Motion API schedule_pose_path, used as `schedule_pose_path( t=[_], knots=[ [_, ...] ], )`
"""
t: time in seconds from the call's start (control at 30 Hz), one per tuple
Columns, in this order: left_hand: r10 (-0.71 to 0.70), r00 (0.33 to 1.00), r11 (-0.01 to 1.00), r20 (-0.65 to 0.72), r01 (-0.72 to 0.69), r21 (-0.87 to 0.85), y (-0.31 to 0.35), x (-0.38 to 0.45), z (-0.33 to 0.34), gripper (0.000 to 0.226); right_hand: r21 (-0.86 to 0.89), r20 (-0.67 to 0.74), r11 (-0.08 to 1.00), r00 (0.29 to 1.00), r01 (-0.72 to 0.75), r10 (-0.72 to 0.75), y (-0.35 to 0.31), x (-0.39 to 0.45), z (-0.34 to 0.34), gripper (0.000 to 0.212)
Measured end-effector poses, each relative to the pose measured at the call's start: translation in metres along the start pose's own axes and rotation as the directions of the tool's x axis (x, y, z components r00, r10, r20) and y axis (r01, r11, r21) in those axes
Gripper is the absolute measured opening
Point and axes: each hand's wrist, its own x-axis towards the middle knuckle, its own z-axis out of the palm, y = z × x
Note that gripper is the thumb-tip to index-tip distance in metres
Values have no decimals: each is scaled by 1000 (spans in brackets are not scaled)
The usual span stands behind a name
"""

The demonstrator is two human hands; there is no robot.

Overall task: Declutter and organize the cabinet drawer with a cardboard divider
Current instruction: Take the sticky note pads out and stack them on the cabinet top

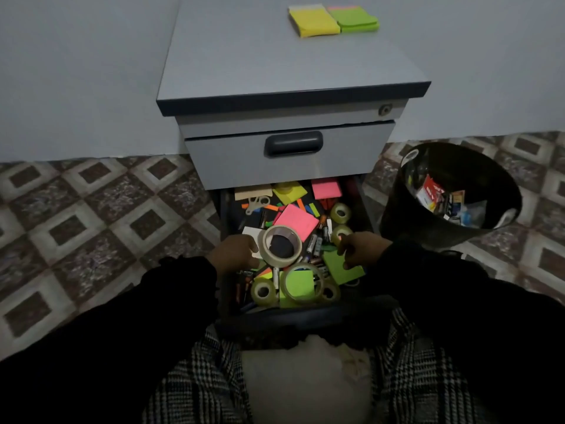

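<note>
From the head view, the open drawer [227, 209] juts toward the person from a grey cabinet [290, 56], crammed with tape rolls, batteries and sticky notes. The left hand [234, 252] curls its fingers around a large tape roll [279, 246]; the right hand [360, 250] pinches a green note pad [344, 269]. A black bin [397, 209] stands right. Yellow and green pads [333, 21] lie on the cabinet's top.

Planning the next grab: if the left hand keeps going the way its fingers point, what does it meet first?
Probably the large tape roll: the left hand points right, fingertips at its rim, though contact is unclear.
</note>
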Motion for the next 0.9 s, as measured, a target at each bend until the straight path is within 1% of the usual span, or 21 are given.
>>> schedule_pose_path(
  t=[0.13, 0.27, 0.4, 0.47, 0.53, 0.6, 0.73, 0.83, 0.9],
  knots=[
    [-20, 998, 999, -57, 22, 40, -4, 13, 6, 41, 40, -61, 999, 998, -4, 7, 4, 12, 0, 40],
    [-25, 990, 1000, -139, 26, 8, 1, 33, -1, 39, 113, -136, 993, 991, 32, -16, 7, 29, -1, 36],
    [-75, 989, 996, -127, 69, -51, 0, 61, 0, 43, 128, -158, 991, 987, 49, -28, 10, 48, -3, 32],
    [-79, 988, 997, -129, 76, -26, 2, 74, 2, 45, 149, -186, 988, 982, 50, -21, 11, 58, -5, 31],
    [-80, 985, 996, -151, 83, 12, 3, 89, 4, 43, 171, -207, 984, 978, 44, -7, 12, 69, -9, 32],
    [-92, 979, 995, -183, 96, 13, 3, 104, 7, 44, 200, -220, 979, 975, 41, 4, 14, 80, -10, 31],
    [-93, 963, 996, -255, 86, -38, -4, 129, 9, 54, 259, -239, 963, 971, 70, -7, 17, 99, -5, 26],
    [-55, 963, 998, -262, 49, -31, -10, 139, 12, 69, 267, -247, 961, 969, 75, -7, 16, 108, -3, 27],
    [-21, 964, 1000, -267, 18, -15, -13, 145, 15, 71, 275, -274, 956, 962, 99, -21, 15, 113, -4, 26]
  ],
)
